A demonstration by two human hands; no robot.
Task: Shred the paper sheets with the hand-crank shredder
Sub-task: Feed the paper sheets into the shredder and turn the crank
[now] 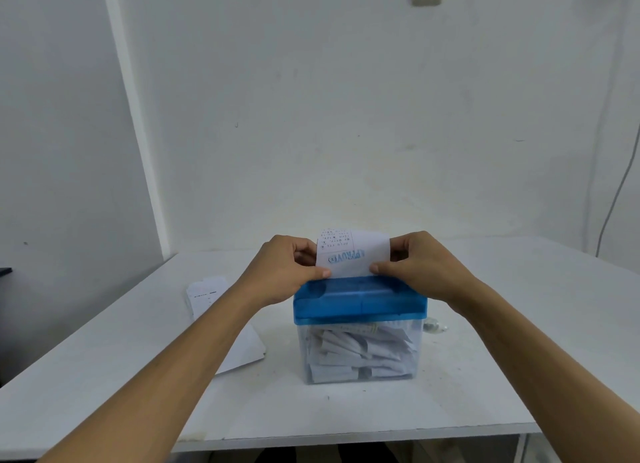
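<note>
Stamped sheet (353,254): my left hand (287,272) and right hand (422,268) pinch its 9 and 3 o'clock edges; best fed square into hand-crank shredder (360,301).

Free tabletop (502,376) right of the shredder (360,303) (small clear object (434,325) just beside), paper stack (207,294) left, wall (346,116) behind

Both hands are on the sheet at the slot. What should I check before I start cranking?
1. Sheet upright, lower edge at the blue lid slot: ok.
2. Left hand and right hand pinch the sheet's sides: ok.
3. Cutters have caught the sheet: cannot tell.
4. Room in clear bin: shreds fill most of it, not ok.
5. Crank within reach: small object right of the bin is partly hidden, cannot tell.
6. Spare sheets lie on the table, left: ok.
</note>
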